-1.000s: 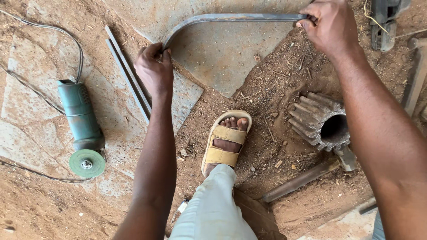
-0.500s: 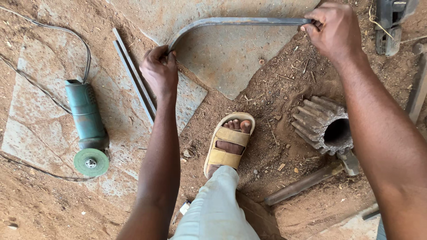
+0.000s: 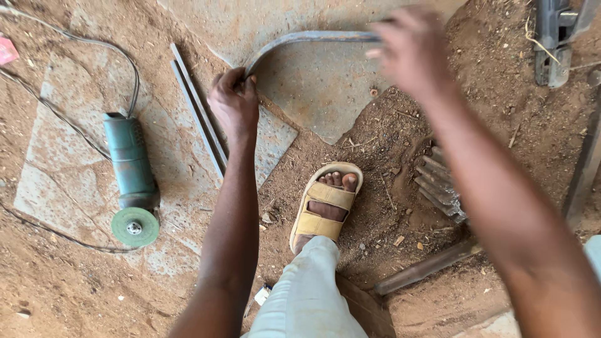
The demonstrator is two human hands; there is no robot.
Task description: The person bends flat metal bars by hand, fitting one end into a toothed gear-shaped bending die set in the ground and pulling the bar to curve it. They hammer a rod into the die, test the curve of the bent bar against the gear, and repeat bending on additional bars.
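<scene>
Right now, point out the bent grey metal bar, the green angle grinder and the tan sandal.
bent grey metal bar (image 3: 313, 37): head view, on its straight upper run.
green angle grinder (image 3: 128, 156): head view, on its body.
tan sandal (image 3: 325, 209): head view, on its straps.

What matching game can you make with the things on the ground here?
Things:
1. grinder
2. bent bar
3. sandal
4. two strips

Descriptions:
A. tan, on a foot
B. green, with a cable
C. side by side, left of the left hand
D. curved, gripped by the left hand

Pairs: 1-B, 2-D, 3-A, 4-C
</scene>
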